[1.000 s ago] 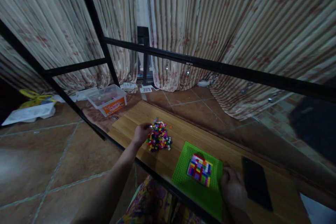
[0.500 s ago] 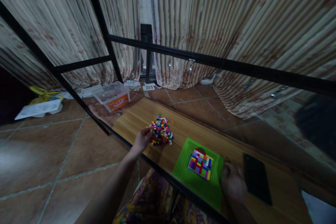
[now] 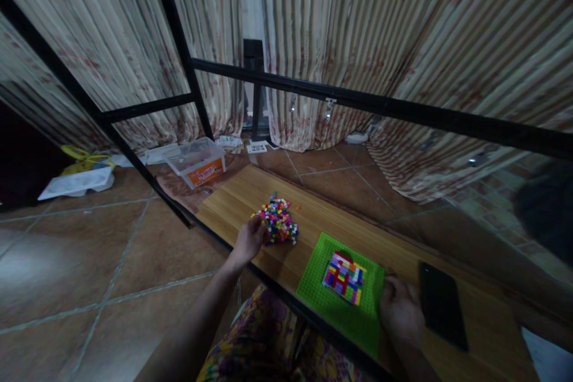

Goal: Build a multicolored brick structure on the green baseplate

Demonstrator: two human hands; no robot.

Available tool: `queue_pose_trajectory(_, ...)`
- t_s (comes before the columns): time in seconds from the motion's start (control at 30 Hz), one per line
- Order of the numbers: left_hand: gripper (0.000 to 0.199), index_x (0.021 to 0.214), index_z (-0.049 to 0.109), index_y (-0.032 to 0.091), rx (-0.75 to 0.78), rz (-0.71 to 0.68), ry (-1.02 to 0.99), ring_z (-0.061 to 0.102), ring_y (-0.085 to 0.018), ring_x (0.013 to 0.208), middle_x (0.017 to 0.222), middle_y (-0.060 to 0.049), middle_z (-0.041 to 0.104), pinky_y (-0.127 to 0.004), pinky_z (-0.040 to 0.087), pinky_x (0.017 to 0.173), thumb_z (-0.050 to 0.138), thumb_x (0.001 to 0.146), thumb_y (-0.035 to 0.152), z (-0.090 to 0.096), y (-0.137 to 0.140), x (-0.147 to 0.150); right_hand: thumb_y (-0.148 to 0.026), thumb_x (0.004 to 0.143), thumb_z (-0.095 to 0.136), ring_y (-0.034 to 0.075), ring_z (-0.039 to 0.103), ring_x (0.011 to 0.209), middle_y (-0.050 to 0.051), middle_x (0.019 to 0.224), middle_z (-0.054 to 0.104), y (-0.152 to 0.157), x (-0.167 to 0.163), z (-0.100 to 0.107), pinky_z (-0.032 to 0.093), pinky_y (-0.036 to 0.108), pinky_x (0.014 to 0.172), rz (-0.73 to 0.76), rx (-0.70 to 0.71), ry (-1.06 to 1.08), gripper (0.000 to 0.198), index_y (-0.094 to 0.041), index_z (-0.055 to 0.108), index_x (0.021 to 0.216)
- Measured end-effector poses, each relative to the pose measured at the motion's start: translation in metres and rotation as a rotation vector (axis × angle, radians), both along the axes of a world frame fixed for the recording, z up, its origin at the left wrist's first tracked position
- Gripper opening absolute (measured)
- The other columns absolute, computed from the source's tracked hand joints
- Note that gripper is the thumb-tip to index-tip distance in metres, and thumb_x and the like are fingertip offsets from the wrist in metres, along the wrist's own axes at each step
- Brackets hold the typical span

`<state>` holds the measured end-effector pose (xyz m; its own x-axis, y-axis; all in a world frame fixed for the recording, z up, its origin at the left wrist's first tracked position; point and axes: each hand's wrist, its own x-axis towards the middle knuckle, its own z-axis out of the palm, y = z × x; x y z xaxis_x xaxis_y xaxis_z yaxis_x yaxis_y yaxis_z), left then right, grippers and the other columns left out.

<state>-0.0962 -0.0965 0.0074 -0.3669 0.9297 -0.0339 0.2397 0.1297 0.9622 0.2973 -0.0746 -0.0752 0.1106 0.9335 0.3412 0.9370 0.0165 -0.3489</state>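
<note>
My left hand is at the near left edge of a pile of small coloured toy bricks, fingers curled down among them. What its fingertips pinch is too small to make out. My right hand rests curled beside the right edge of a green studded baseplate; whether anything is in its fingers is hidden. On the baseplate sits a square block of multicoloured bricks, with red, blue, purple and yellow pieces on top.
The bricks and baseplate lie on a narrow wooden table. A dark phone-like slab is right of my right hand. A clear plastic tub with an orange label stands beyond the table's left end. Black metal bars cross the view.
My left hand has shifted slightly into the near side of the brick pile. The whole view has moved a little; my right hand stays beside the baseplate.
</note>
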Motion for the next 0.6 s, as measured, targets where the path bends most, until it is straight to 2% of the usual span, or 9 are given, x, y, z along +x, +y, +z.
queue_pose_trajectory(0.07, 0.015, 0.080, 0.056, 0.017, 0.013, 0.036, 0.042, 0.053, -0.011, 0.051, 0.057, 0.002, 0.056, -0.021, 0.042, 0.052, 0.046, 0.083, 0.029, -0.002, 0.001, 0.002, -0.033, 0.088, 0.037, 0.022, 0.057, 0.086, 0.008, 0.095, 0.060, 0.000, 0.001, -0.001, 0.044, 0.032, 0.073, -0.002, -0.005, 0.010, 0.031, -0.018, 0.064, 0.097)
queue_pose_trajectory(0.2, 0.022, 0.092, 0.056, 0.017, -0.069, 0.069, 0.127, 0.054, -0.012, 0.049, 0.055, 0.003, 0.055, -0.021, 0.042, 0.051, 0.038, 0.087, 0.028, -0.007, 0.009, 0.009, -0.035, 0.089, 0.037, 0.022, 0.058, 0.082, 0.008, 0.096, 0.060, 0.000, 0.000, -0.001, 0.044, 0.032, 0.070, -0.038, -0.031, 0.018, 0.032, -0.020, 0.064, 0.097)
queue_pose_trajectory(0.47, 0.022, 0.080, 0.064, 0.018, -0.201, 0.034, 0.340, 0.062, -0.016, 0.063, 0.060, -0.002, 0.062, -0.023, 0.042, 0.061, 0.044, 0.088, 0.023, -0.003, 0.040, 0.011, -0.034, 0.089, 0.035, 0.022, 0.058, 0.086, 0.008, 0.095, 0.061, 0.001, 0.001, -0.001, 0.045, 0.033, 0.074, -0.006, -0.009, -0.001, 0.032, -0.019, 0.063, 0.096)
queue_pose_trajectory(0.6, 0.022, 0.089, 0.068, 0.018, -0.245, -0.002, 0.429, 0.064, -0.017, 0.072, 0.068, -0.004, 0.067, -0.023, 0.042, 0.065, 0.046, 0.088, 0.021, 0.000, 0.049, 0.010, -0.033, 0.088, 0.034, 0.022, 0.058, 0.087, 0.008, 0.094, 0.060, 0.001, 0.002, -0.001, 0.045, 0.033, 0.077, 0.019, -0.007, -0.011, 0.032, -0.018, 0.062, 0.096)
